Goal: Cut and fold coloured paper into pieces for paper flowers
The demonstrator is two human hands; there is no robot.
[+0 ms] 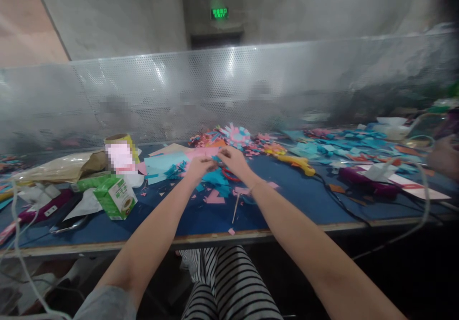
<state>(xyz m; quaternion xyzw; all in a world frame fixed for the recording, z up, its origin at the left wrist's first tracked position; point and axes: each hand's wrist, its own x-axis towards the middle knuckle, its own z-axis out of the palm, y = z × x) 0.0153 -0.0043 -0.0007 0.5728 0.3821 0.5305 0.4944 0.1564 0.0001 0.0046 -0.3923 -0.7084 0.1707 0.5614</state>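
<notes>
My left hand [200,166] and my right hand [233,161] meet over the middle of the table, fingertips nearly touching. Both are closed in a pinch on a small piece of blue paper [216,159], its shape blurred and partly hidden by fingers. Pink paper [204,153] lies just behind them. Under and in front of my hands are loose blue paper strips [217,181] and pink paper scraps [214,197]. Light blue sheets [167,161] lie to the left of my left hand. A thin stick [235,208] rests nearer the table's front edge.
Fringed paper flowers [234,136] are heaped at the back. To the right are a yellow glue gun [296,164], a purple power strip [371,180] and another person's hand [444,155]. A green box [115,198] and a roll of tape [133,148] stand on the left.
</notes>
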